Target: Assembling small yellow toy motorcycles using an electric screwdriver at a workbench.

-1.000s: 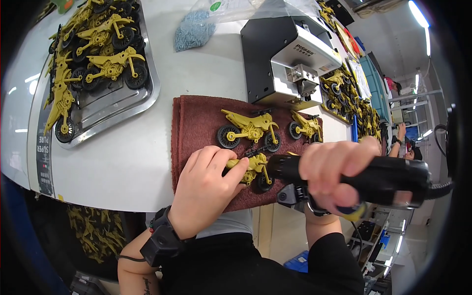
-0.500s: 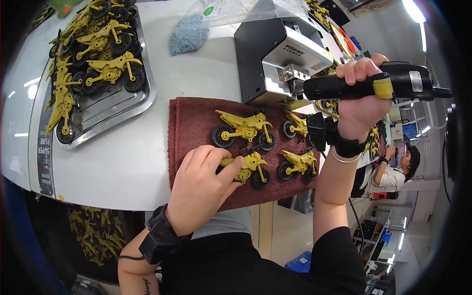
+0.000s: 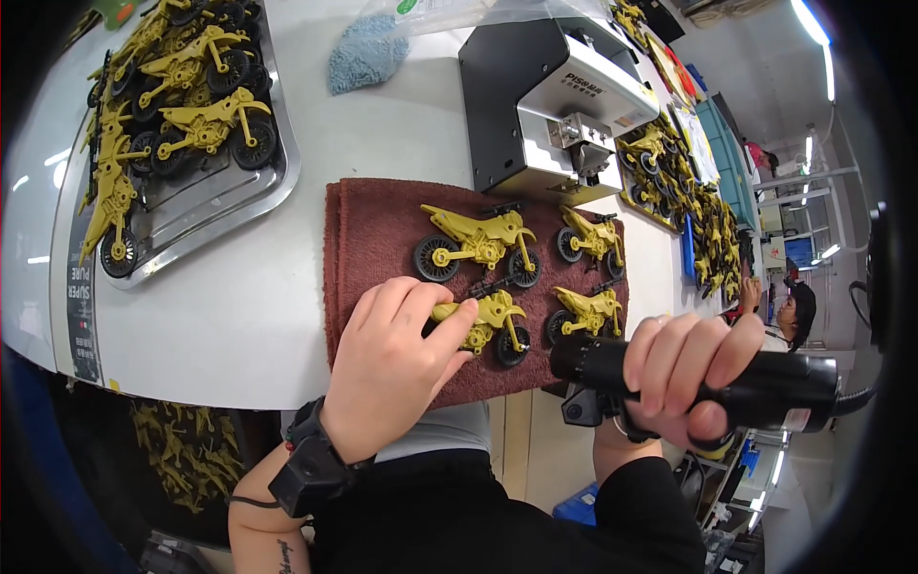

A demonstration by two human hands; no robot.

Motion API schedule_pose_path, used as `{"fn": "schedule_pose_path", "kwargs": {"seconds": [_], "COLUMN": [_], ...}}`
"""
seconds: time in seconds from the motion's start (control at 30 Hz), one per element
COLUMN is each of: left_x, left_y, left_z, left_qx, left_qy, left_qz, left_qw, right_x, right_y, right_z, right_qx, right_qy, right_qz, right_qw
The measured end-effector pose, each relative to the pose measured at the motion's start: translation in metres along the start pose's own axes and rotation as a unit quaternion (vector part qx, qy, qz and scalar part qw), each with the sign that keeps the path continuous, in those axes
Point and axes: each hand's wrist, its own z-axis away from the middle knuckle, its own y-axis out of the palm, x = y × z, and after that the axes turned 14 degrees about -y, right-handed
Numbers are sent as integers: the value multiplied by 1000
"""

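My left hand (image 3: 387,349) is closed on a yellow toy motorcycle (image 3: 494,311) with black wheels, pressing it against a folded brown towel (image 3: 360,234). The palm and fingers cover its rear part. In my right hand (image 3: 684,368) is a black electric screwdriver (image 3: 784,390), held level with its nose toward the same motorcycle's front wheel. A small bright spot shows by that wheel; whether it is the bit or a screw I cannot tell. Three more toy motorcycles lie on the towel: one behind (image 3: 483,236), one at the far right (image 3: 591,239), one at the near right (image 3: 585,313).
A black and silver screw feeder (image 3: 521,105) stands behind the towel. At the left, a metal tray (image 3: 215,215) bears piled toy motorcycles. A blue cloth (image 3: 368,62) and a plastic bag (image 3: 459,17) lie at the back. More motorcycles (image 3: 712,239) and a co-worker (image 3: 789,316) are at the right.
My right hand has brought the screwdriver from the screw feeder down toward me, beside the held motorcycle. My left hand keeps its hold. The view has shifted slightly.
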Motion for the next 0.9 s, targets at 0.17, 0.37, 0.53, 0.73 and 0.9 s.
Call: {"fn": "schedule_pose_path", "kwargs": {"seconds": [0.17, 0.37, 0.53, 0.73, 0.9], "left_x": [1, 1, 3, -14, -17], "left_y": [2, 1, 5, 1, -1], "left_z": [1, 2, 2, -1, -6], "left_qx": [1, 3, -19, -5, 31], "left_qy": [-2, 2, 39, 37, 20], "left_qz": [-3, -9, -47, -103, -126], "left_qw": [1000, 1000, 998, 994, 991], "right_x": [-7, -11, -12, -14, -16], "right_y": [4, 6, 6, 3, -1], "right_z": [12, 15, 13, 11, 16], "right_qx": [-26, -50, -4, 19, 2], "right_qy": [-2, -4, -12, -5, -10], "right_qz": [17, 32, 28, 27, 15], "right_qw": [1000, 998, 1000, 999, 1000]}}
